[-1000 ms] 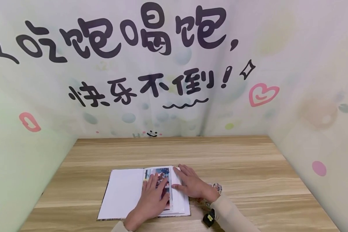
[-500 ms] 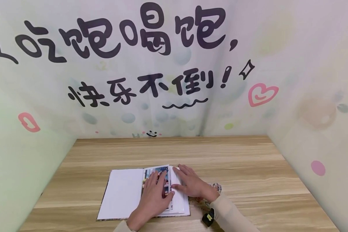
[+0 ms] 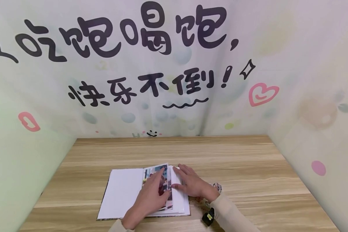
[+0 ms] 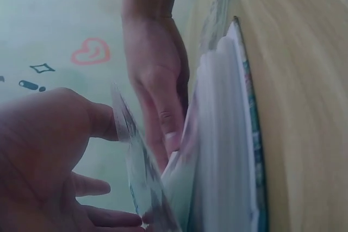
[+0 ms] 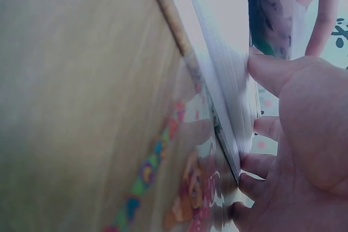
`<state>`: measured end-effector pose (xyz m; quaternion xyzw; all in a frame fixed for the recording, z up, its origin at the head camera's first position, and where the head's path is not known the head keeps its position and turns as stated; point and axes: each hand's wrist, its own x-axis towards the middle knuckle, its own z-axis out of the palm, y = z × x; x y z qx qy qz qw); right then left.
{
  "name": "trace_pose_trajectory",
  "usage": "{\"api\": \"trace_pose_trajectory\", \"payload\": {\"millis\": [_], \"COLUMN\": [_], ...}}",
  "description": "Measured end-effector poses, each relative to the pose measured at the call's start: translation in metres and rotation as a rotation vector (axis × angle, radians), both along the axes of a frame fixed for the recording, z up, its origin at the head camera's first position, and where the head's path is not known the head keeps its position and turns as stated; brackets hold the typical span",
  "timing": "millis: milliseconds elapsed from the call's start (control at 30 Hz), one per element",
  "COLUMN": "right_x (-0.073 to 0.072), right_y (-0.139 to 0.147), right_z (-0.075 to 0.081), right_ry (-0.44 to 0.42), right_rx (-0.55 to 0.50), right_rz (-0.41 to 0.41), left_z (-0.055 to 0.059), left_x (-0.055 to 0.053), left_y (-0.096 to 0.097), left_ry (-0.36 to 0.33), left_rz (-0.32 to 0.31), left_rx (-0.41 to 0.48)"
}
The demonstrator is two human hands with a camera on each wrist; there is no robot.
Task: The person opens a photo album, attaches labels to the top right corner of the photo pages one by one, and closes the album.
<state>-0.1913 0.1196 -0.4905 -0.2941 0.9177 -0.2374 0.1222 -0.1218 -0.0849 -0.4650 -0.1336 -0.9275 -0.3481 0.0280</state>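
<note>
An open photo album [image 3: 120,193] lies on the wooden table, its white inside cover to the left. My left hand [image 3: 152,196] is over a photo page [image 3: 155,169], which stands tilted up from the stack. In the left wrist view, thumb and straight fingertips are at one side of that page [image 4: 142,172], with a gap between it and the pages [image 4: 217,134] below. My right hand [image 3: 192,185] rests with fingers extended on the white pages at the album's right side, thumb against their face. In the right wrist view its fingertips reach the cover edge.
A clear sheet with colourful printing [image 5: 190,188] lies beside the album's right edge, partly under the right forearm. A black item with a yellow flower [image 3: 208,217] is at the right wrist. Behind the table [image 3: 249,167] hangs a printed cloth [image 3: 150,112].
The photo page has risen and tilted further from the stack, its top corner now higher and more to the left. The left hand has turned onto its edge; the right hand stays put.
</note>
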Motion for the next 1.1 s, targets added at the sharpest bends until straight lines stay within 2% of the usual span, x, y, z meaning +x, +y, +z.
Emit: {"api": "trace_pose_trajectory", "payload": {"millis": [167,433,600,867,1100], "right_x": [-0.001,-0.002,-0.002,-0.002,-0.001], "right_y": [0.0,0.001,0.0,0.0,0.0], "right_z": [-0.001,-0.003,-0.001,0.0,0.0], "right_ry": [0.005,0.007,0.006,-0.003,-0.013], "right_rx": [0.004,0.01,0.026,0.033,0.027], "right_rz": [0.002,0.007,0.005,0.008,0.011], "left_z": [0.009,0.024,0.033,0.039,0.04], "left_x": [-0.002,-0.006,-0.008,-0.007,-0.007], "left_y": [-0.006,-0.022,-0.036,-0.061,-0.076], "left_ry": [-0.03,-0.073,-0.105,-0.1,-0.062], "left_rz": [0.016,0.014,0.021,-0.01,0.002], "left_rx": [0.04,0.172,0.194,0.222,0.222]}}
